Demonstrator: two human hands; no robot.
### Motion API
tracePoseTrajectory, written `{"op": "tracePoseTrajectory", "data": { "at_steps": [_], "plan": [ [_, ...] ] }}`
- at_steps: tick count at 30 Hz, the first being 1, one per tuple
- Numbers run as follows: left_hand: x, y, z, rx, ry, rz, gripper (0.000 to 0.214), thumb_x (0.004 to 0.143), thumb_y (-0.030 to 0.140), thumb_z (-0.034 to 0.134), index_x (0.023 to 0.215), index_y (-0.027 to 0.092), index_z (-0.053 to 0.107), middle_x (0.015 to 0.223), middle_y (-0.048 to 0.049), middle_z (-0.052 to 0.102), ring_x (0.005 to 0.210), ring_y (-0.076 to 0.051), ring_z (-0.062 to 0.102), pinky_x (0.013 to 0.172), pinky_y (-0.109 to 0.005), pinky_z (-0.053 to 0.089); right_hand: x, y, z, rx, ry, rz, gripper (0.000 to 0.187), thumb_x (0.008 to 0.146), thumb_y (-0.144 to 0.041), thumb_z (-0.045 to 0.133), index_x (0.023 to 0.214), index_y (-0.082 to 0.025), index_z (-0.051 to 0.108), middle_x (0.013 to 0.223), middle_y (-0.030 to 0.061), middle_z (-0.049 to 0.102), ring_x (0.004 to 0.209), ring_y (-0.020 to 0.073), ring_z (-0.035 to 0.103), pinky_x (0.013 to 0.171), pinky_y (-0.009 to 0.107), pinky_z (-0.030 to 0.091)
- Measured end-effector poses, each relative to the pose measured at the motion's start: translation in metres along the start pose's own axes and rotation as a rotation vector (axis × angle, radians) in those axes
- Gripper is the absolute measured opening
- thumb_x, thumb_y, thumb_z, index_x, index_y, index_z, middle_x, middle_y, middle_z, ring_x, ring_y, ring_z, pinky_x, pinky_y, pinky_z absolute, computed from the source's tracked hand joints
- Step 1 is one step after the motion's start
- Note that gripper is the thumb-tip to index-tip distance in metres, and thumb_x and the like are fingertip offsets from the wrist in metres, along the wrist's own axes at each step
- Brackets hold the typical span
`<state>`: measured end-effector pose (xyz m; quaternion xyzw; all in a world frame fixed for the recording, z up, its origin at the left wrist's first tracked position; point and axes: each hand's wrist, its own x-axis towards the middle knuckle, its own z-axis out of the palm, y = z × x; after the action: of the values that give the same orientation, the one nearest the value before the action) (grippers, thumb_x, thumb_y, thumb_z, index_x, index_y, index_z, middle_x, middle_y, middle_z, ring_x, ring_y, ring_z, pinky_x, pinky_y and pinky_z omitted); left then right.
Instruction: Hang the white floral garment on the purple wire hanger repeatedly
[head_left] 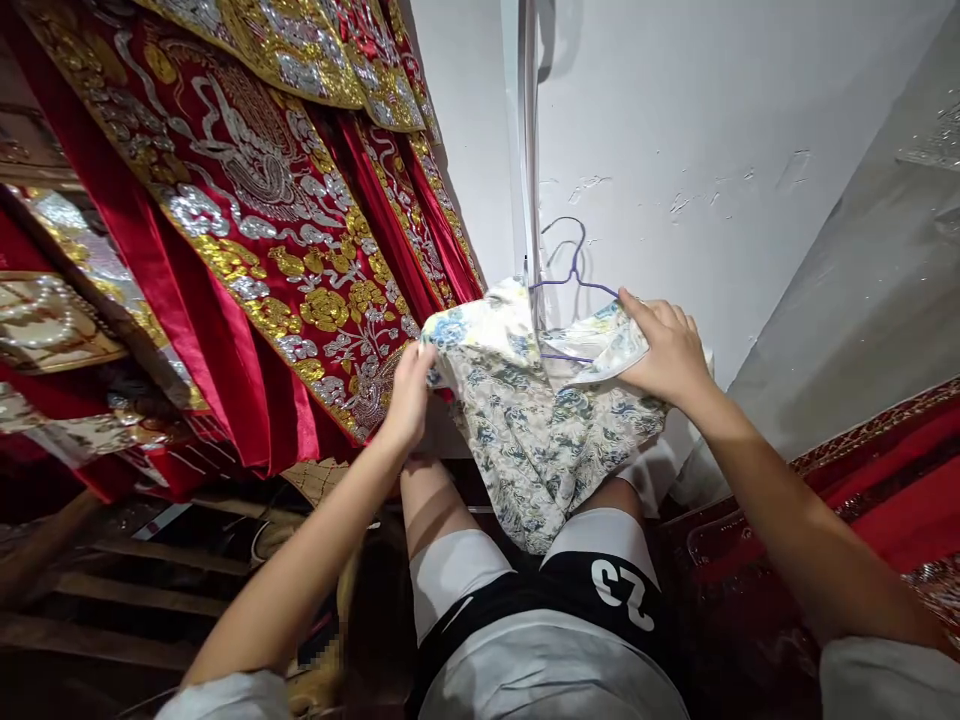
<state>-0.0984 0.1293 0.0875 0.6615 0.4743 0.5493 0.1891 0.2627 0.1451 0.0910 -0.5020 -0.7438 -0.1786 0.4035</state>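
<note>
A pale floral blouse (544, 430) with blue and grey flowers hangs on a purple wire hanger (576, 275) in front of me. The hanger's hook points up toward the wall, and its lower bar shows through the open neckline. My left hand (410, 390) is closed on the garment's left shoulder edge. On the other side, my right hand (667, 345) grips the cloth near the collar and the hanger's right end, its thumb along the hanger's arm. The lower part of the blouse drapes down over my knees.
Red embroidered garments (300, 220) with gold and silver sequins hang at the left. A white wall (675, 120) with chipped paint and a vertical metal strip (523, 130) stand ahead. Wooden slats (135, 590) lie low at the left, and red sequined fabric (862, 490) is at the right.
</note>
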Motion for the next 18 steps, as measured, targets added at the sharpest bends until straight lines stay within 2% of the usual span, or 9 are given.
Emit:
{"op": "tracePoseTrajectory", "data": {
  "at_steps": [5, 8, 11, 13, 14, 15, 16, 17, 18],
  "plan": [
    [-0.048, -0.055, 0.061, -0.352, 0.151, -0.326, 0.05, 0.087, 0.046, 0.068, 0.128, 0.018, 0.061, 0.129, -0.0126, 0.072, 0.132, -0.03, 0.063, 0.11, -0.044, 0.051, 0.006, -0.034, 0.002, 0.062, -0.075, -0.079, 0.1, 0.079, -0.047, 0.073, 0.165, -0.025, 0.029, 0.135, 0.0177, 0.056, 0.123, 0.0435, 0.049, 0.104, 0.059, 0.038],
    [-0.08, -0.074, 0.091, -0.442, 0.163, -0.444, 0.047, 0.079, 0.041, 0.076, 0.118, 0.017, 0.067, 0.129, -0.0136, 0.073, 0.13, -0.032, 0.064, 0.115, -0.044, 0.047, -0.016, -0.05, -0.001, 0.192, -0.148, -0.075, 0.103, 0.079, -0.043, 0.074, 0.167, -0.028, 0.022, 0.154, 0.0163, 0.046, 0.14, 0.0451, 0.04, 0.114, 0.064, 0.03],
    [-0.108, -0.083, 0.108, -0.517, 0.164, -0.519, 0.045, 0.081, 0.043, 0.075, 0.117, 0.016, 0.07, 0.13, -0.0144, 0.073, 0.132, -0.032, 0.063, 0.116, -0.044, 0.047, -0.053, -0.072, 0.012, 0.496, -0.208, -0.008, 0.093, 0.083, -0.042, 0.071, 0.164, -0.033, 0.026, 0.163, 0.0108, 0.038, 0.15, 0.0391, 0.035, 0.12, 0.059, 0.029],
    [-0.123, -0.087, 0.112, -0.524, 0.173, -0.529, 0.048, 0.084, 0.046, 0.073, 0.12, 0.016, 0.07, 0.133, -0.0144, 0.071, 0.133, -0.032, 0.062, 0.116, -0.043, 0.046, -0.079, -0.092, 0.037, 0.744, -0.092, 0.15, 0.087, 0.086, -0.045, 0.068, 0.161, -0.029, 0.027, 0.159, 0.0142, 0.043, 0.143, 0.0344, 0.045, 0.115, 0.051, 0.04],
    [-0.128, -0.088, 0.113, -0.511, 0.165, -0.527, 0.049, 0.084, 0.048, 0.073, 0.12, 0.015, 0.07, 0.132, -0.0146, 0.072, 0.132, -0.032, 0.063, 0.116, -0.043, 0.046, -0.09, -0.102, 0.053, 0.823, 0.038, 0.313, 0.084, 0.088, -0.047, 0.065, 0.159, -0.027, 0.025, 0.153, 0.0167, 0.047, 0.135, 0.0318, 0.052, 0.109, 0.048, 0.046],
    [-0.132, -0.089, 0.112, -0.493, 0.149, -0.522, 0.049, 0.084, 0.05, 0.072, 0.119, 0.015, 0.071, 0.131, -0.015, 0.072, 0.131, -0.033, 0.063, 0.115, -0.044, 0.047, -0.099, -0.111, 0.071, 0.85, 0.201, 0.509, 0.076, 0.09, -0.05, 0.061, 0.153, -0.025, 0.029, 0.141, 0.0175, 0.055, 0.12, 0.0291, 0.06, 0.099, 0.044, 0.051],
    [-0.135, -0.09, 0.111, -0.475, 0.131, -0.515, 0.05, 0.084, 0.052, 0.072, 0.117, 0.014, 0.072, 0.129, -0.0152, 0.073, 0.131, -0.034, 0.063, 0.115, -0.044, 0.047, -0.106, -0.118, 0.089, 0.843, 0.282, 0.687, 0.063, 0.091, -0.054, 0.056, 0.143, -0.023, 0.038, 0.122, 0.0151, 0.061, 0.104, 0.0263, 0.063, 0.088, 0.04, 0.053],
    [-0.136, -0.09, 0.109, -0.463, 0.114, -0.505, 0.051, 0.084, 0.053, 0.072, 0.117, 0.014, 0.072, 0.129, -0.0152, 0.073, 0.13, -0.034, 0.064, 0.115, -0.044, 0.046, -0.111, -0.123, 0.105, 0.854, 0.236, 0.776, 0.053, 0.09, -0.057, 0.056, 0.128, -0.022, 0.047, 0.104, 0.0104, 0.062, 0.089, 0.0239, 0.061, 0.079, 0.036, 0.052],
    [-0.136, -0.09, 0.106, -0.459, 0.101, -0.493, 0.051, 0.084, 0.054, 0.071, 0.117, 0.014, 0.072, 0.129, -0.0151, 0.073, 0.13, -0.034, 0.063, 0.115, -0.044, 0.047, -0.114, -0.125, 0.119, 0.898, 0.112, 0.775, 0.045, 0.089, -0.059, 0.056, 0.114, -0.022, 0.05, 0.089, 0.0056, 0.059, 0.079, 0.0218, 0.057, 0.072, 0.033, 0.049]
  ]
}}
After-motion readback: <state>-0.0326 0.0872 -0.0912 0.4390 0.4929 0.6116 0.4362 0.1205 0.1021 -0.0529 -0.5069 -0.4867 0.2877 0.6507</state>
